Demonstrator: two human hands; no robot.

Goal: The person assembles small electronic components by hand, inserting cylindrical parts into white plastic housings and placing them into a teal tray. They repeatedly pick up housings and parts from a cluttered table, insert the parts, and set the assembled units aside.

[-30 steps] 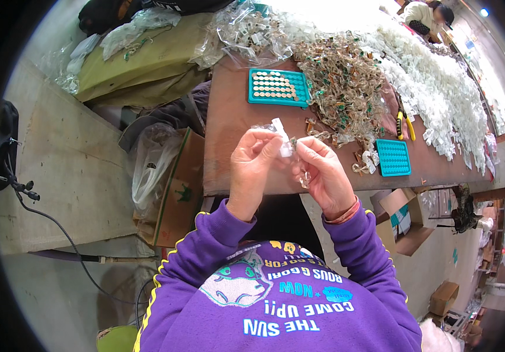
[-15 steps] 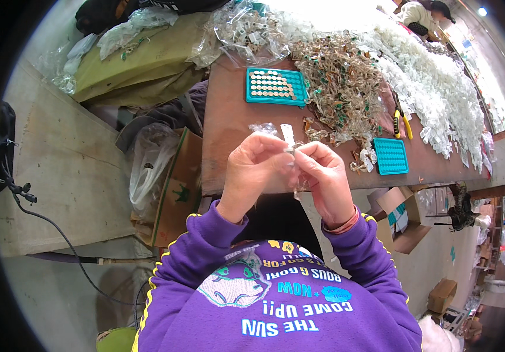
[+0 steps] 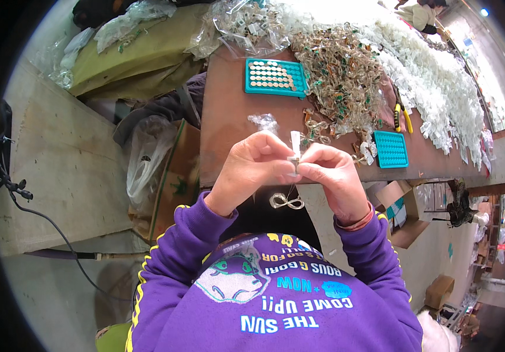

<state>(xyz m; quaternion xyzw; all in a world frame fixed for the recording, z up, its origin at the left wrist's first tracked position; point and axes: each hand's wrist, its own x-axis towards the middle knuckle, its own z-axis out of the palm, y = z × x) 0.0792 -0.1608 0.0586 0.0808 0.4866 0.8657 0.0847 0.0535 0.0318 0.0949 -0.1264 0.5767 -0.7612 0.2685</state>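
Observation:
Over the table's near edge, my left hand (image 3: 249,170) and my right hand (image 3: 336,176) meet, thumbs and fingertips pinched on a small white plastic piece (image 3: 295,141). Its flat strip sticks up between the fingers; the rest is partly hidden by them. Below it hangs a looped bundle of thin pale wire (image 3: 286,202), apparently joined to the piece. Just beyond my left hand lies a crumpled clear plastic bag (image 3: 263,122). A teal tray (image 3: 276,91) farther back holds rows of round silver discs, like button cells.
A large heap of tangled wire bundles (image 3: 343,82) covers the brown table's (image 3: 223,129) middle, with a white pile (image 3: 428,88) behind. At right are yellow-black pliers (image 3: 403,114) and a second teal tray (image 3: 391,149). Cardboard boxes (image 3: 173,176) stand beside the table. Another person (image 3: 420,14) is far right.
The wire bundle now dangles in plain view below my fingers. My hands have shifted slightly right, and the white strip stands more upright between them.

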